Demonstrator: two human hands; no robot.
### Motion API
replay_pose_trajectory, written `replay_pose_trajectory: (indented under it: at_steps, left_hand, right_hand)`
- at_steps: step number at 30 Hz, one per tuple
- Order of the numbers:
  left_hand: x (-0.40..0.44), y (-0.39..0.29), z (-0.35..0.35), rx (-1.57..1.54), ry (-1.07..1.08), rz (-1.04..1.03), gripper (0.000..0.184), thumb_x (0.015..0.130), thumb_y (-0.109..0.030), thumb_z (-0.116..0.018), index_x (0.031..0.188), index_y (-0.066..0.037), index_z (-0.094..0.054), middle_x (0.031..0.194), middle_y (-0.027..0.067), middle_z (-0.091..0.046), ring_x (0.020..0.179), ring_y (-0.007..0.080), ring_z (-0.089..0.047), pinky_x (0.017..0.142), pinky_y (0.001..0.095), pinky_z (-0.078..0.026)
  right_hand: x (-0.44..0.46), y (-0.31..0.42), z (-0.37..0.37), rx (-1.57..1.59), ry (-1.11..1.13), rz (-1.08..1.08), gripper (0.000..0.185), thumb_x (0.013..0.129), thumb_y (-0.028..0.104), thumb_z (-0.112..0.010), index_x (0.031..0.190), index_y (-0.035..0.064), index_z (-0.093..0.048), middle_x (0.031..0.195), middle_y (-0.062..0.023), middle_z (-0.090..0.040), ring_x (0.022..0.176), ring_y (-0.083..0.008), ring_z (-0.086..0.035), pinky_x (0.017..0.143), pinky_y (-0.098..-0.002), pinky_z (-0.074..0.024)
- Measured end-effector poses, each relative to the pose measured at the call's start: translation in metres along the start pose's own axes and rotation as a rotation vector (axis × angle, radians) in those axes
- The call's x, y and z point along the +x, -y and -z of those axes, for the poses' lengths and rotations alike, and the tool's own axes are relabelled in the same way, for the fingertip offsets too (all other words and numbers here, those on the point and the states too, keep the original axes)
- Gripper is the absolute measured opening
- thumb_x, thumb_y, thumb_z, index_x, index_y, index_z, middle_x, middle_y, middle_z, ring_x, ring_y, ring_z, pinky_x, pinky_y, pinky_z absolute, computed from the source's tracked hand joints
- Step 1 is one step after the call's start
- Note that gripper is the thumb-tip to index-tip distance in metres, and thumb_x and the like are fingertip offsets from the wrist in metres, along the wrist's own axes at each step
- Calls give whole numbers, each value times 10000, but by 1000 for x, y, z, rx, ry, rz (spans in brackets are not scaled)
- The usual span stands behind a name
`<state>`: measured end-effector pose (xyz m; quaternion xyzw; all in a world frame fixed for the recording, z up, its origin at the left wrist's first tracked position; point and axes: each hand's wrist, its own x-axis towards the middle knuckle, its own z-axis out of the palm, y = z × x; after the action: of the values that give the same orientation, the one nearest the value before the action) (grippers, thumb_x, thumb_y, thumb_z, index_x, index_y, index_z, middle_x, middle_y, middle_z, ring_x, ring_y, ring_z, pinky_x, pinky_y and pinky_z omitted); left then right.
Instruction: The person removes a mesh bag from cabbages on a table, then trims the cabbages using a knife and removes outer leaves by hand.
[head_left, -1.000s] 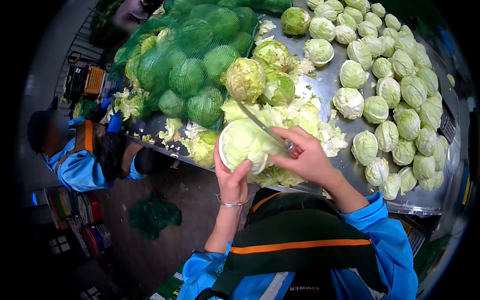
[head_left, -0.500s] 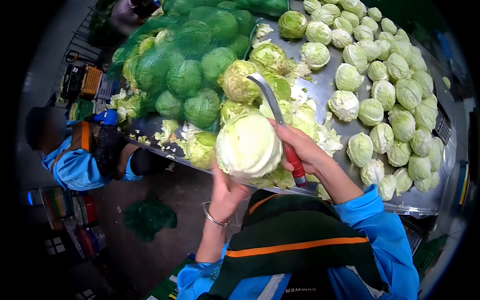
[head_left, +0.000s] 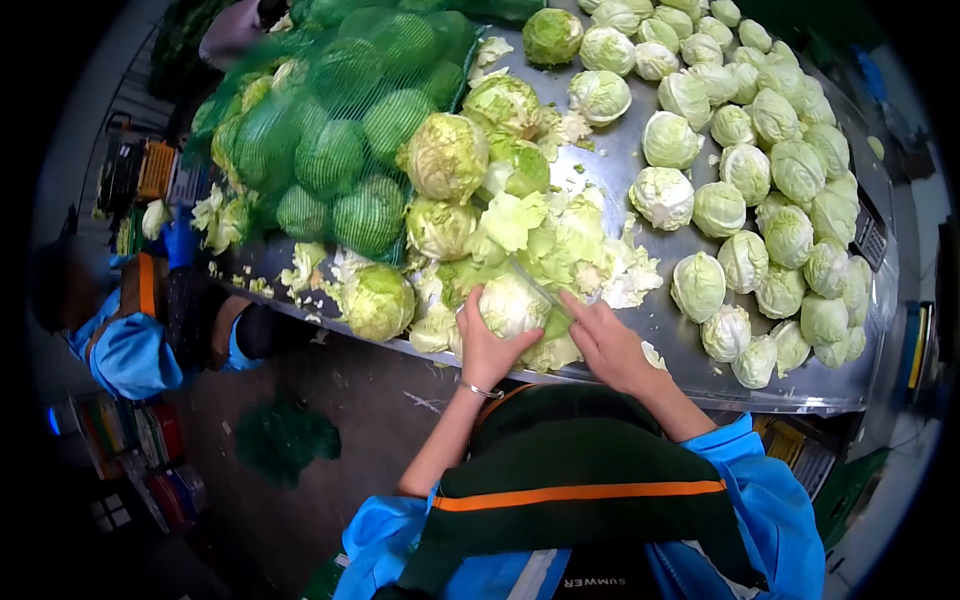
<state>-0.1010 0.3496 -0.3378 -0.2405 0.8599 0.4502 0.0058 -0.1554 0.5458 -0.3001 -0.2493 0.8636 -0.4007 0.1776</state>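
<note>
A pale cabbage (head_left: 512,306) rests low over the near edge of the metal table, among loose leaves. My left hand (head_left: 488,343) is wrapped round its near left side, the thumb pointing right. In my right hand (head_left: 610,345) is a curved knife (head_left: 537,283), its blade lying across the cabbage's upper right side; the fingers cover its handle. Loose green outer leaves (head_left: 560,235) are heaped just beyond the cabbage. Left of my left hand, an untrimmed cabbage (head_left: 377,302) sits at the table edge.
Green net bags of cabbages (head_left: 330,140) cover the table's left side. Several trimmed cabbages (head_left: 745,172) fill the right side of the metal table (head_left: 625,377). A co-worker in blue (head_left: 125,325) is at the left. Dark green netting (head_left: 287,437) lies on the floor.
The cabbage, held up before, is now lower among the leaves and partly covered by my hands. The knife blade has swung down onto it. The co-worker's gloved hand has moved.
</note>
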Motion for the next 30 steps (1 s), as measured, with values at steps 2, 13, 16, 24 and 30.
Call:
replay_pose_trajectory:
  at_steps: [2,13,16,24,30]
  left_hand:
    - [-3,3,-5,-19,-20,0,1053,572,-320,-862,1355,20,-246,1269,273,-361,1210,390,-351,1026,424,-323]
    - [-12,8,-7,-61,-25,-38,1018,565,-241,-864,1342,29,-263,1288,246,-343,1218,381,-340,1048,421,-297]
    - [-11,8,2,-130,-17,-21,1008,566,-192,-864,1357,8,-271,1298,213,-366,1216,326,-383,1039,400,-328]
    - [-27,-41,84,-560,63,-266,1084,527,-155,-895,1377,-12,-237,1341,180,-367,1238,262,-401,1032,388,-357]
    - [-22,-68,66,-425,-356,-623,1157,482,-207,-917,1386,-52,-212,1372,190,-299,1276,324,-340,1070,443,-296]
  right_hand:
    - [-2,-1,-2,-44,68,22,436,913,188,-512,1339,267,-459,875,-93,-492,727,-255,-554,640,-364,-474]
    - [63,-1,2,-221,-85,-272,460,896,225,-541,1345,251,-443,946,-144,-529,791,-304,-590,669,-386,-496]
    - [58,2,-7,24,-157,-115,583,849,317,-617,1366,157,-402,1072,-179,-550,827,-295,-613,690,-372,-505]
    - [81,25,30,665,-101,-599,312,846,308,-638,895,5,-584,745,-99,-621,526,-136,-563,384,-229,-371]
    - [47,59,27,1499,197,-532,714,872,414,-603,1410,104,-251,1072,-99,-557,615,-134,-589,369,-211,-419]
